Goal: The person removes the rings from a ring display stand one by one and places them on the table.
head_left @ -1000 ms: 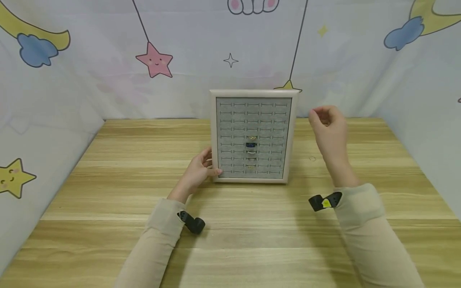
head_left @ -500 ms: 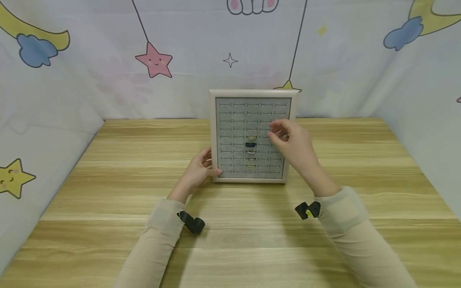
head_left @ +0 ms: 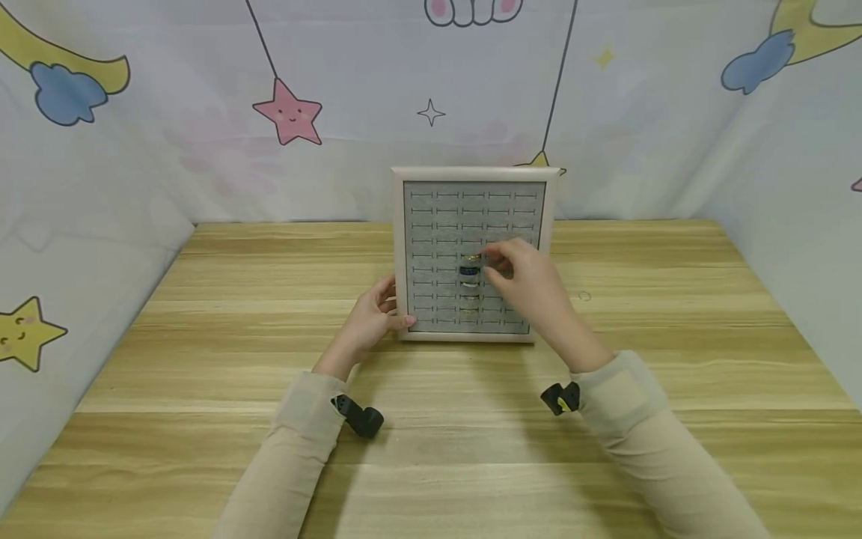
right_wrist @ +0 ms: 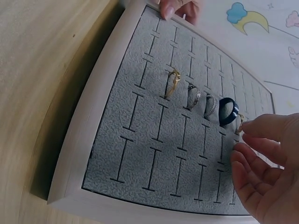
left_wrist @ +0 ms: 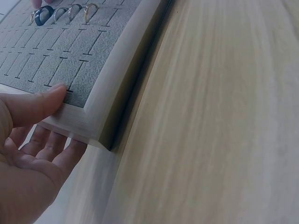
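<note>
A framed ring display board (head_left: 431, 337) with a grey slotted pad (head_left: 431, 217) stands upright on the table. My left hand (head_left: 370, 318) holds its lower left edge, thumb on the front and fingers behind. Down the middle column sit several rings: a dark blue ring (right_wrist: 228, 111), two silver rings (right_wrist: 193, 97) and a gold ring (right_wrist: 173, 83) at the low end. The uppermost gold ring (right_wrist: 240, 123) is partly hidden by my right hand (head_left: 528, 281). A fingertip touches that ring, while the thumb and forefinger look parted in the head view.
The wooden table (head_left: 202, 419) extends around the board, with a cartoon-print curtain (head_left: 364, 97) behind. A faint small circle (head_left: 584, 296) shows on the table to the right; whether it is a ring or a mark is unclear.
My right hand has come from the board's right side, leftward and down, to the uppermost gold ring. My left hand and the board have stayed in place.
</note>
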`<state>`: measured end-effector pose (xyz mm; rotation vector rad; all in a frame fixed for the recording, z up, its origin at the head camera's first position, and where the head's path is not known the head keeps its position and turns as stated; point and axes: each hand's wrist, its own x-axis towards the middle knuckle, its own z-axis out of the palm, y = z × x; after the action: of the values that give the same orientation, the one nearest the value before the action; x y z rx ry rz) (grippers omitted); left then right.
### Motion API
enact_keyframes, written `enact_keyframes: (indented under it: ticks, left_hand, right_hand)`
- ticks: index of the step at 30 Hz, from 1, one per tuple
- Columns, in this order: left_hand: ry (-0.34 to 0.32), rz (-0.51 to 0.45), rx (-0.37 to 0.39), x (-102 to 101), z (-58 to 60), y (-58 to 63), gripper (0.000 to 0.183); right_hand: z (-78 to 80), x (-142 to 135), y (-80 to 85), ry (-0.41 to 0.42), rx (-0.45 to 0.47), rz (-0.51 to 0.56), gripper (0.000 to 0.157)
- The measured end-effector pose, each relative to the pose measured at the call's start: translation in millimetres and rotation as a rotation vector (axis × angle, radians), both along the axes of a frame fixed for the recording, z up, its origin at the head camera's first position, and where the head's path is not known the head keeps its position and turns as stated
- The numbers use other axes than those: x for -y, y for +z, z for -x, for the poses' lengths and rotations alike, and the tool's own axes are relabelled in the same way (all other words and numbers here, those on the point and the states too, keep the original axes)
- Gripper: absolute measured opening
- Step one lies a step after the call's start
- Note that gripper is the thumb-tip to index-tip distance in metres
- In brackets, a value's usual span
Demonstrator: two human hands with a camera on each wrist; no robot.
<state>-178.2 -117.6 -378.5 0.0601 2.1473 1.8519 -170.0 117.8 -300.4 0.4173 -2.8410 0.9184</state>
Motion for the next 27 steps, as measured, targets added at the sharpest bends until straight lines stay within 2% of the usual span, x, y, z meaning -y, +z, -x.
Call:
enact_keyframes:
  ticks: [21, 27]
  left_hand:
    - [-0.009, -0.014, 0.011, 0.1, -0.5, 1.2, 0.079]
    - [-0.011, -0.010, 0.006, -0.1, -1.4, 1.2, 0.079]
  right_hand:
    - [2.0, 15.5, -6.5, 0.001, -0.109, -0.055, 0.020]
    - [4.1, 17.1, -9.9, -0.007, -0.172, -0.060, 0.015]
